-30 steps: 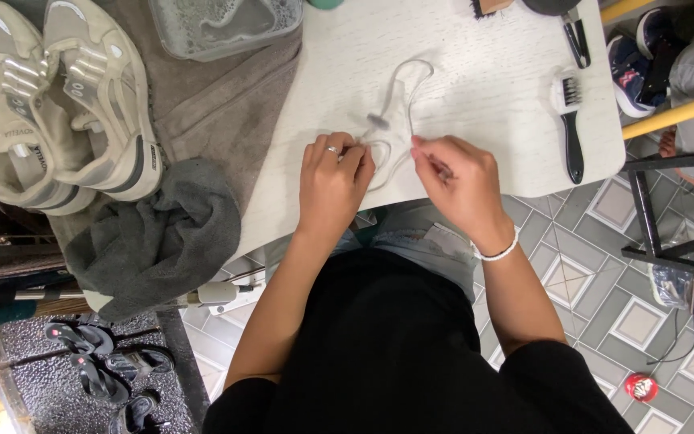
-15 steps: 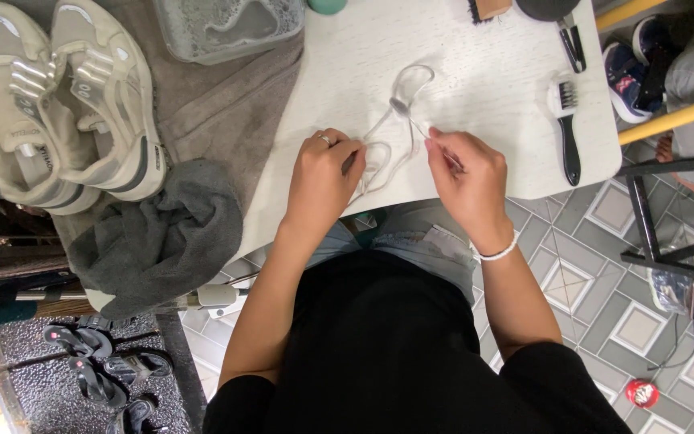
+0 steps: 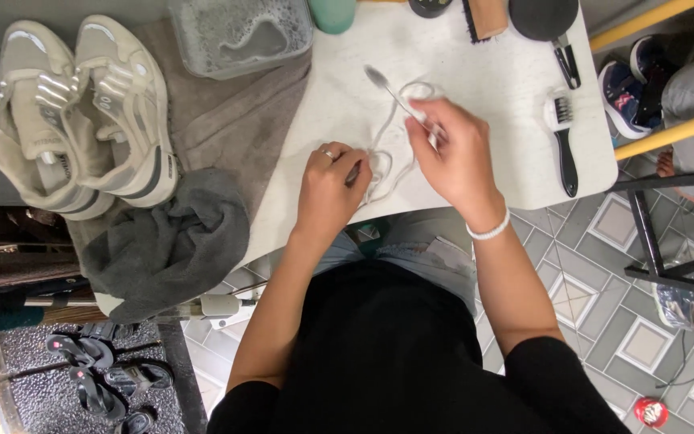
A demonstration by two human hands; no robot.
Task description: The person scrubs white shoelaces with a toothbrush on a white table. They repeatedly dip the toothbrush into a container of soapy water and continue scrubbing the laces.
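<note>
White shoelace point(image 3: 385, 165) lies in loose loops on our white tabletop point(image 3: 475, 72), between our two hands. Our left hand point(image 3: 329, 189), ring on one finger, is curled down onto the near end of the lace, pinning it to the table. Our right hand point(image 3: 455, 153) is closed around the handle of a thin toothbrush point(image 3: 387, 88), bristle end pointing up-left over the lace. Black-handled scrub brush point(image 3: 562, 141) lies to the right. Pair of off-white sneakers point(image 3: 82, 120) sits on a brown towel point(image 3: 226, 120) at left, crumpled grey cloth point(image 3: 170, 241) just below them
</note>
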